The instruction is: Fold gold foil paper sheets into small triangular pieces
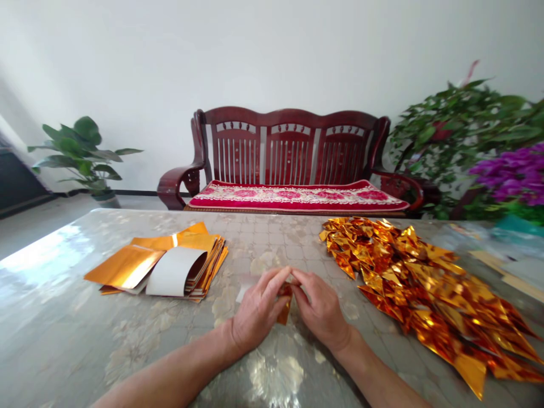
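Note:
A sheet of gold foil paper (284,310) is held between my two hands over the middle of the table, mostly covered by the fingers. My left hand (261,306) grips it from the left, fingertips pinched at the top. From the right, my right hand (319,306) pinches it too, and the fingertips of both hands meet. A pale edge of paper (246,288) shows beside the left hand. To the left lies a stack of gold paper sheets (127,266), one curled over with its white back (172,275) showing. Folded gold foil pieces (408,277) are heaped on the right.
The table (157,340) has a glossy patterned cover. Plastic bags and cardboard (510,255) lie at its far right. Behind it stand a dark red wooden bench (289,122), a potted plant (91,153) at left, and leafy plants with purple flowers (514,175) at right.

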Motion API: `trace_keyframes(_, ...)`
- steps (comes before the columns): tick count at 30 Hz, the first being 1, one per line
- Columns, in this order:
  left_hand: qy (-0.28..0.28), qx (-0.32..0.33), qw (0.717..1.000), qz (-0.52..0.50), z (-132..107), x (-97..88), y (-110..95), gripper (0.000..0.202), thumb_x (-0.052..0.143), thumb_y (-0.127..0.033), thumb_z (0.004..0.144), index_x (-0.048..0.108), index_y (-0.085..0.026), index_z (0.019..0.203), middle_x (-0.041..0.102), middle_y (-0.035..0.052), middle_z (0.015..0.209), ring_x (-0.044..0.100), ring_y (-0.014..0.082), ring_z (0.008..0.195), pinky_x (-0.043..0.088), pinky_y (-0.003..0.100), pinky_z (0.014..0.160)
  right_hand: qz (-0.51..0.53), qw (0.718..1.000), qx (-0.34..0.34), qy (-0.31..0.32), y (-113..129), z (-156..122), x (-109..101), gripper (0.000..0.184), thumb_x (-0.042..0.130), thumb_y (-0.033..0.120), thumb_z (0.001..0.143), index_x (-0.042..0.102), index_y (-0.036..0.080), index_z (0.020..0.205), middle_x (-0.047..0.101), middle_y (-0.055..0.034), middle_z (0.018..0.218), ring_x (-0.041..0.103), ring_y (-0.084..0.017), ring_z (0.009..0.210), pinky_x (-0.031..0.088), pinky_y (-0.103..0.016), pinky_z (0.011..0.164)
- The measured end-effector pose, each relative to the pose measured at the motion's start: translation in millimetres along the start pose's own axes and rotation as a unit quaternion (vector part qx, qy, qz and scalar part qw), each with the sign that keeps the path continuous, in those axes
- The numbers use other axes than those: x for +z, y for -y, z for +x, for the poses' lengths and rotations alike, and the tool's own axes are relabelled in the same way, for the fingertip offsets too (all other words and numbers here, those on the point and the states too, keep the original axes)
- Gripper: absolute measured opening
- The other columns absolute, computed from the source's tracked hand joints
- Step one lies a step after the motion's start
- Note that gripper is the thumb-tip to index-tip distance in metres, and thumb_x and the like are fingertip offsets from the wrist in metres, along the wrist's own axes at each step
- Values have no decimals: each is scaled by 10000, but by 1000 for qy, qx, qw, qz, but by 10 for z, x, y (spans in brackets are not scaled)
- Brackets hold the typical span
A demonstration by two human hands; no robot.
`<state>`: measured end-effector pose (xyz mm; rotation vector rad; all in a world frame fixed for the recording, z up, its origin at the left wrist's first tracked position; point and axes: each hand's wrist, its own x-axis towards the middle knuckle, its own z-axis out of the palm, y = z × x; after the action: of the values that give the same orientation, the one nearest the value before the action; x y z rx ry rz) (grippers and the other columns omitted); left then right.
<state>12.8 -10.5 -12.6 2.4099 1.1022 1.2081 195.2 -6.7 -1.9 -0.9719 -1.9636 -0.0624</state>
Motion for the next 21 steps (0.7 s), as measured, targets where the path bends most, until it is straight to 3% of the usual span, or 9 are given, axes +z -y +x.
trace_keyframes(3,-11,-43,999,-11,45,9,37,492,539,-168,933,424,-240,1406,649,42,1048,634,157,916,551,295,838,21,999,-36,-17,34,1,15,355,494,131,952,534,271,1275,714,-37,964,683,-157,865,558,-291,795)
trace_keyframes(7,-68,-50,994,-67,122,-37,45,158,553,-165,925,672,-224,1010,636,16,886,617,137,842,522,252,774,57,998,2,-13,52,13,20,376,587,187,918,518,261,1279,693,-38,999,669,-170,927,549,-312,849)
trace_keyframes(10,-143,-40,982,-118,161,-82,43,103,578,-165,910,660,-198,857,636,18,840,614,139,820,511,260,763,30,999,13,20,45,29,-12,353,669,264,868,577,230,1208,690,-65,1049,645,-207,975,525,-354,866)
trace_keyframes(12,-159,-34,975,-155,164,-100,51,83,589,-177,904,643,-188,843,650,32,858,622,152,839,514,276,772,-1,999,11,30,21,37,-48,202,633,253,895,646,228,1095,700,-58,975,637,-201,920,507,-344,823)
trace_keyframes(13,-155,-31,973,-168,159,-105,58,79,589,-182,905,637,-186,842,658,42,883,627,159,859,517,283,782,-18,999,10,29,3,39,-68,140,599,236,917,674,232,1035,702,-51,920,630,-192,879,495,-334,795)
trace_keyframes(16,-129,-18,981,-141,133,-121,87,79,573,-177,913,635,-191,865,665,60,982,623,169,937,510,302,840,-86,996,-5,25,-61,38,-121,192,537,200,947,721,251,939,705,-42,844,605,-188,827,449,-330,762)
trace_keyframes(21,-4,0,995,98,126,-147,139,142,595,-267,928,696,-256,1027,650,53,1092,569,199,984,458,335,880,-172,980,-13,102,-134,38,-110,223,521,230,972,735,261,918,698,-37,821,568,-200,843,390,-335,755)
